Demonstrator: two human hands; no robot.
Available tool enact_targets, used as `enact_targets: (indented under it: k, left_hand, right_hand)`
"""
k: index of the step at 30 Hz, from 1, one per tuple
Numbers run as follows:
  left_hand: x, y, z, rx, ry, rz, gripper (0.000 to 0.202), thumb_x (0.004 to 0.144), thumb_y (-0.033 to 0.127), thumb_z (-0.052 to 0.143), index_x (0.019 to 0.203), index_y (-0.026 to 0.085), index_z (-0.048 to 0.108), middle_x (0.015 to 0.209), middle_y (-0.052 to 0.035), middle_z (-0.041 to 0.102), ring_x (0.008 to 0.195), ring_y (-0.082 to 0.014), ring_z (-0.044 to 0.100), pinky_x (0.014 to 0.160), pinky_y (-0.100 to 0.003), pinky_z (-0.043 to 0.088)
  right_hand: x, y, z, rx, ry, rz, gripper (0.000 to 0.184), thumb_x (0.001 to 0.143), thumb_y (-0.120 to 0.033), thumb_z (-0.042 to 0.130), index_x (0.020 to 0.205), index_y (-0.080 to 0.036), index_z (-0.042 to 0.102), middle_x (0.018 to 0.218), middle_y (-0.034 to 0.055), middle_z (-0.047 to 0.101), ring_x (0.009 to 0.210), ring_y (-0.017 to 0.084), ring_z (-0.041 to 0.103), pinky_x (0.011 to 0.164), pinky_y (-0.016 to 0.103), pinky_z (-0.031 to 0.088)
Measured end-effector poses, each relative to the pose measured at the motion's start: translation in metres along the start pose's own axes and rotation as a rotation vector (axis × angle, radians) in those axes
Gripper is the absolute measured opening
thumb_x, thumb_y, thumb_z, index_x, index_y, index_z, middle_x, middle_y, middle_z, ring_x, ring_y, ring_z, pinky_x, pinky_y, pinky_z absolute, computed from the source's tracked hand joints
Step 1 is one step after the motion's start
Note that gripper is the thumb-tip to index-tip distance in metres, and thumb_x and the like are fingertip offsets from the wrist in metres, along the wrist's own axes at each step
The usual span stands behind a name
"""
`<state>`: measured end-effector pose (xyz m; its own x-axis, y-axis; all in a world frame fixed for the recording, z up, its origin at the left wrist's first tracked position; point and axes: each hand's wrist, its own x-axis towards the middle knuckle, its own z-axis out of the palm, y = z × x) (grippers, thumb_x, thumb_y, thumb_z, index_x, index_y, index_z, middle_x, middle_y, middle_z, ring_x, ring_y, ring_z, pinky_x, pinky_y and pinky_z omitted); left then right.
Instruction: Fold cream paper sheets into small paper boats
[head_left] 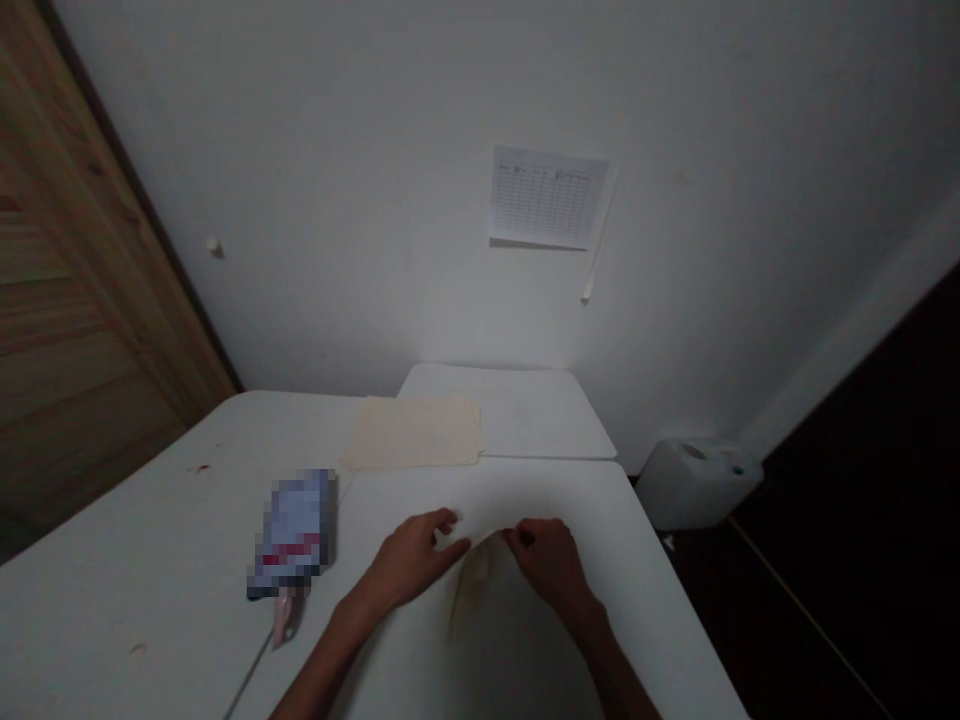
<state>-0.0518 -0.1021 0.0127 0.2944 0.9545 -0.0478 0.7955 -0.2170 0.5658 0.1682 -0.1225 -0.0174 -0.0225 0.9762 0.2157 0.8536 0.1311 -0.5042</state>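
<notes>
Gripping the edge of a tan piece point(471, 588) at the lower centre of the frame, a person's right hand point(553, 562) is holding its top right corner, thumb and fingertips pressing together on it, as seen from the head camera. The left hand point(416, 560) is reaching in from the lower left with its thumb and forefinger standing apart, the thumb tip pointing at the piece's upper edge; whether it is touching cannot be told. The piece is hanging or slanting down between the hands, over the white table point(150, 560).

Farther up, at the centre, tan sheets point(416, 432) are lying flat, partly overlapping a white board point(540, 410). At the lower left, a blue pack point(294, 530), blurred into blocks, is resting on the table, a pink end point(283, 612) showing below it.

A printed page point(551, 200) is clinging to the wall point(360, 200) at upper centre, a white stick point(600, 240) slanting just beside it. A jug point(694, 487) is standing at the right, while wooden panelling point(75, 220) is filling the upper left.
</notes>
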Motion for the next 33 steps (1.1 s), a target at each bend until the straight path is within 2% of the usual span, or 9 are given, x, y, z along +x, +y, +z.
enact_targets:
  k: [3, 5, 8, 11, 15, 18, 21, 27, 33]
  left_hand:
    - [0.004, 0.003, 0.004, -0.052, -0.109, 0.112, 0.044, 0.081, 0.053, 0.054, 0.108, 0.02, 0.066, 0.101, -0.0074, 0.07, 0.083, -0.0215, 0.063, 0.073, -0.029, 0.043]
    - [0.006, 0.004, 0.009, -0.034, -0.15, 0.156, 0.035, 0.085, 0.046, 0.05, 0.097, 0.019, 0.069, 0.088, -0.0054, 0.07, 0.075, -0.0193, 0.061, 0.067, -0.027, 0.041]
    - [0.01, 0.0, 0.018, -0.013, -0.135, 0.175, 0.034, 0.088, 0.037, 0.042, 0.075, 0.017, 0.066, 0.071, -0.0026, 0.066, 0.066, -0.0161, 0.057, 0.059, -0.025, 0.036]
    - [0.013, -0.01, 0.028, -0.117, -0.112, 0.182, 0.041, 0.09, 0.04, 0.038, 0.065, 0.016, 0.06, 0.062, -0.0008, 0.059, 0.06, -0.0146, 0.051, 0.056, -0.024, 0.034]
    - [0.018, -0.019, 0.042, -0.311, -0.002, 0.108, 0.046, 0.088, 0.048, 0.038, 0.062, 0.016, 0.058, 0.061, -0.0011, 0.058, 0.061, -0.0158, 0.051, 0.056, -0.025, 0.036]
    - [0.019, -0.019, 0.051, -0.353, 0.038, 0.072, 0.053, 0.088, 0.055, 0.034, 0.063, 0.015, 0.058, 0.063, -0.0033, 0.06, 0.063, -0.0178, 0.054, 0.056, -0.025, 0.039]
    - [0.018, -0.019, 0.057, -0.395, 0.037, 0.055, 0.059, 0.087, 0.062, 0.032, 0.067, 0.015, 0.06, 0.065, -0.0051, 0.064, 0.063, -0.0187, 0.058, 0.055, -0.025, 0.042]
    - [0.014, -0.023, 0.061, -0.556, -0.005, -0.046, 0.055, 0.082, 0.064, 0.041, 0.062, 0.016, 0.058, 0.045, -0.0006, 0.054, 0.039, -0.014, 0.051, 0.04, -0.022, 0.037]
    - [0.01, -0.02, 0.059, -0.579, 0.031, -0.056, 0.053, 0.082, 0.061, 0.044, 0.056, 0.017, 0.057, 0.041, -0.0001, 0.053, 0.037, -0.013, 0.05, 0.039, -0.021, 0.035]
  right_hand:
    - [0.004, -0.005, -0.005, -0.009, -0.014, -0.022, 0.031, 0.086, -0.036, 0.056, 0.064, -0.022, 0.072, 0.063, 0.0034, 0.071, 0.058, 0.015, 0.063, 0.057, 0.024, 0.034]
    - [0.007, -0.009, -0.008, 0.017, -0.02, -0.035, 0.029, 0.085, -0.036, 0.058, 0.064, -0.022, 0.072, 0.064, 0.0034, 0.071, 0.059, 0.016, 0.064, 0.059, 0.024, 0.036]
    - [0.01, -0.012, -0.01, 0.123, -0.011, -0.031, 0.029, 0.085, -0.038, 0.058, 0.066, -0.022, 0.073, 0.065, 0.0026, 0.072, 0.06, 0.015, 0.064, 0.062, 0.023, 0.039]
    - [0.011, -0.014, -0.007, 0.272, 0.032, 0.005, 0.025, 0.085, -0.037, 0.058, 0.073, -0.021, 0.073, 0.071, 0.0018, 0.073, 0.062, 0.015, 0.065, 0.063, 0.023, 0.043]
    - [0.005, -0.015, 0.01, 0.393, 0.023, 0.056, 0.023, 0.083, -0.036, 0.058, 0.084, -0.019, 0.074, 0.073, 0.003, 0.073, 0.061, 0.015, 0.065, 0.06, 0.022, 0.045]
    - [0.0, -0.014, 0.026, 0.399, -0.006, 0.037, 0.026, 0.084, -0.034, 0.056, 0.074, -0.018, 0.074, 0.068, 0.0032, 0.072, 0.061, 0.015, 0.065, 0.059, 0.022, 0.044]
    - [-0.001, -0.01, 0.036, 0.42, -0.011, 0.085, 0.029, 0.083, -0.033, 0.056, 0.069, -0.016, 0.074, 0.064, 0.0038, 0.071, 0.061, 0.016, 0.066, 0.057, 0.022, 0.043]
    - [0.002, 0.001, 0.038, 0.458, 0.002, 0.137, 0.026, 0.079, -0.032, 0.058, 0.069, -0.016, 0.075, 0.065, 0.0043, 0.072, 0.061, 0.018, 0.067, 0.057, 0.023, 0.045]
    - [0.0, 0.0, 0.042, 0.519, 0.017, 0.151, 0.029, 0.08, -0.035, 0.057, 0.07, -0.015, 0.075, 0.063, 0.0043, 0.071, 0.059, 0.018, 0.066, 0.054, 0.022, 0.044]
